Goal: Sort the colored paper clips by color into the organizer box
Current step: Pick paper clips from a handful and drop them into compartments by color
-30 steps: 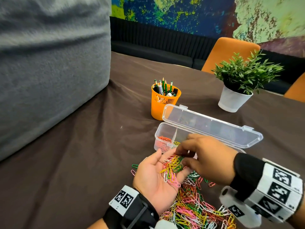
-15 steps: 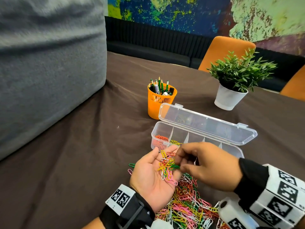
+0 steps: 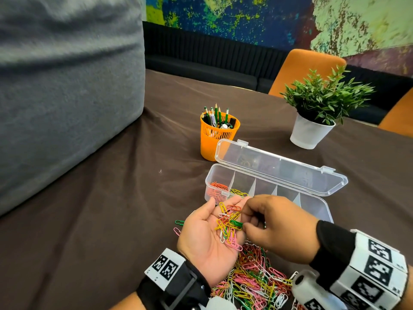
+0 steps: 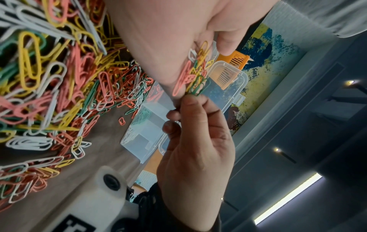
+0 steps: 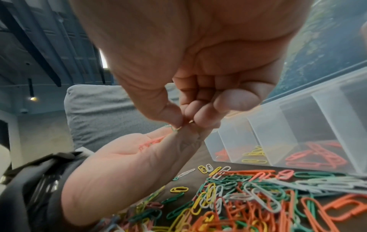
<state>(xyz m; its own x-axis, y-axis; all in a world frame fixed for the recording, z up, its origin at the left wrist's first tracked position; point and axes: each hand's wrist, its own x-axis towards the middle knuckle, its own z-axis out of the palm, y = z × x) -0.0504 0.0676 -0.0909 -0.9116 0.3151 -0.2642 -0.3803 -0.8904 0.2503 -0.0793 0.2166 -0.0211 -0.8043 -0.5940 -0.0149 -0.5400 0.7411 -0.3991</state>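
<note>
My left hand (image 3: 220, 220) lies palm up over the table and carries a handful of mixed clips (image 3: 228, 229) in yellow, pink, white, orange and green. The right hand (image 3: 244, 225) reaches over it and pinches a green clip (image 3: 237, 223) between thumb and forefinger at the edge of that handful. The same green clip (image 4: 196, 87) shows in the left wrist view. Just behind the hands stands the clear organizer box (image 3: 210, 182), with orange clips (image 3: 218, 189) in its leftmost compartment and yellow clips (image 3: 239, 193) in the one beside it. A pink lot (image 5: 315, 157) lies further along.
A big pile of mixed clips (image 3: 252, 276) lies on the brown cloth under my wrists. The box lid (image 3: 279, 168) stands open at the back. Behind it are an orange pencil cup (image 3: 216, 139) and a potted plant (image 3: 317, 117). A grey cushion (image 3: 67, 86) fills the left.
My right fingertips have slid down over the handful and now pinch a green clip. The left hand has stayed palm up with its clips.
</note>
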